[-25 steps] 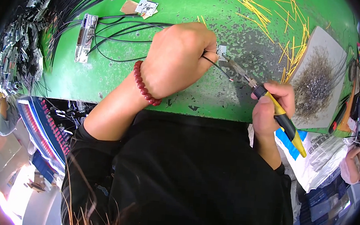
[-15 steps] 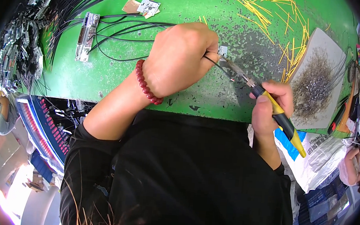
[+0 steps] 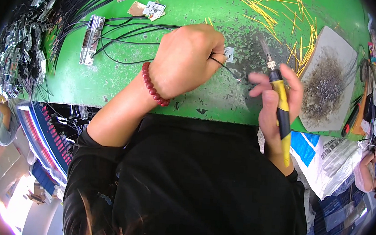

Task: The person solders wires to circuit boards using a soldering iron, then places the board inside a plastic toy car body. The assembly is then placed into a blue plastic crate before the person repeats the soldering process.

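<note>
My left hand (image 3: 187,58) is closed above the green bench, a black cable (image 3: 225,66) pinched between thumb and forefinger. The cable's stripped end points down and right, away from my fingers. Just past the fingertips a small white circuit board (image 3: 229,54) shows in part; whether I grip it too is hidden. In my right hand (image 3: 282,100) is a yellow and black soldering iron (image 3: 282,100), its tip pointing up and away from the cable. Some fingers of that hand are spread off the handle.
Thin yellow strips (image 3: 301,49) lie scattered at the far right, beside a grey board (image 3: 330,80) covered in dark residue. Long black cables (image 3: 80,3) and a clear-cased part (image 3: 91,40) are on the left, next to a heap of similar parts (image 3: 19,46). Small boards (image 3: 154,10) sit at the back.
My right hand has swung the soldering iron away from the cable end, turning its tip up and right. A few right fingers have spread. My left hand has hardly moved.
</note>
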Motion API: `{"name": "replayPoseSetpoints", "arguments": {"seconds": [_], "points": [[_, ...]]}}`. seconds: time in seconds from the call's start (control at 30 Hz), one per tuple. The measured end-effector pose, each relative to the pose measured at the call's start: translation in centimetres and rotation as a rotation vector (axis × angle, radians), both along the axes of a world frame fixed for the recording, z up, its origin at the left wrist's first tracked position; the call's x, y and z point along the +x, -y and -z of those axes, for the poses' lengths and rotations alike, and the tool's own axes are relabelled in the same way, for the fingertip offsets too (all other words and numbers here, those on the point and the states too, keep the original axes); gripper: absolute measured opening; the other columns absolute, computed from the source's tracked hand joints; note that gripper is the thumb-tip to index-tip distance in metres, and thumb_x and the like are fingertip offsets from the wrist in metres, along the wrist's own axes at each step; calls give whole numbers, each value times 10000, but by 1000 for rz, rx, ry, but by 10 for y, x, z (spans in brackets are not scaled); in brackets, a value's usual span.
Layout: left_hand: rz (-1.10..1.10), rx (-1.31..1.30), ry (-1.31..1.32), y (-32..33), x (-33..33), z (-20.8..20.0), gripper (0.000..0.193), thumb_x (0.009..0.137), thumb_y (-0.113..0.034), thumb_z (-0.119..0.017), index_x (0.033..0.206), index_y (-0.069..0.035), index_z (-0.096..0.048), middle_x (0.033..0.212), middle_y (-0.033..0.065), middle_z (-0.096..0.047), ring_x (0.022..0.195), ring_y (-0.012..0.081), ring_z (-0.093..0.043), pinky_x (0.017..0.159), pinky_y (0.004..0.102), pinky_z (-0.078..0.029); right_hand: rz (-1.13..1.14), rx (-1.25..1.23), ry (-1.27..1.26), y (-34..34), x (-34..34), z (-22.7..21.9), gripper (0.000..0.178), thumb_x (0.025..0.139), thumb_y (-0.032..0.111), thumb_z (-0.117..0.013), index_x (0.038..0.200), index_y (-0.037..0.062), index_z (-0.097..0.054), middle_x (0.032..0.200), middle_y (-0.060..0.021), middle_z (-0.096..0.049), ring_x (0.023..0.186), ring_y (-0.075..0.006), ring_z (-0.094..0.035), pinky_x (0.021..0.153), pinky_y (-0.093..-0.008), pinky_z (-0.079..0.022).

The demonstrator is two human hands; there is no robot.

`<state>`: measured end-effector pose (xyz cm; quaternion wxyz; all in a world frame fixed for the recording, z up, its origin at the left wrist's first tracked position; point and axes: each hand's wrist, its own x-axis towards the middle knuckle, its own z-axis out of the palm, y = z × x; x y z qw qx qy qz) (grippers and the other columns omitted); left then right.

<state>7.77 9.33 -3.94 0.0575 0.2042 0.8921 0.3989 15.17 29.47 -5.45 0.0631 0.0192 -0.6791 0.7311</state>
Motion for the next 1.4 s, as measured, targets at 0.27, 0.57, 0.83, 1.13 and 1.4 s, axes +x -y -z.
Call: {"name": "replayPoseSetpoints", "arguments": {"seconds": [0.27, 0.57, 0.83, 1.13, 1.4], "points": [[-7, -16, -9, 1, 0, 1, 85, 721, -27, -694, 738, -11, -612, 733, 116, -624, 688, 294, -621, 605, 365, -487, -127, 224, 42, 16, -19, -12, 304, 817, -18, -706, 1100, 24, -601, 905, -92, -662, 747, -135, -680, 645, -245, -527], [34, -106, 42, 2, -1, -12, 105, 777, -139, -639, 790, -37, -615, 834, 127, -630, 807, 343, -620, 663, 443, -502, -92, 631, -323, 11, -46, -6, 404, 713, -100, -703, 1075, 64, -630, 843, -90, -668, 636, -184, -644, 566, -299, -492], [39, -59, 65, 0, 1, -19, 125, 814, -156, -647, 865, -47, -614, 831, 151, -626, 807, 362, -611, 675, 442, -485, -134, 671, -487, 22, -52, -5, 382, 705, -37, -672, 1063, 89, -624, 737, -61, -613, 626, -229, -605, 557, -324, -471], [-37, -34, 31, 0, 3, -12, 94, 821, -159, -629, 783, -75, -609, 774, 106, -631, 747, 338, -618, 631, 441, -486, 106, 594, -384, 18, -46, -2, 289, 789, -73, -673, 1060, 18, -630, 832, -92, -670, 680, -160, -657, 597, -256, -509], [-75, -19, 15, -1, 9, -10, 83, 795, -146, -654, 772, -73, -623, 768, 100, -631, 737, 323, -622, 621, 423, -485, -20, 432, -220, 23, -41, -5, 366, 770, -108, -663, 1095, 49, -603, 914, -116, -682, 816, -193, -710, 704, -270, -546]]}}
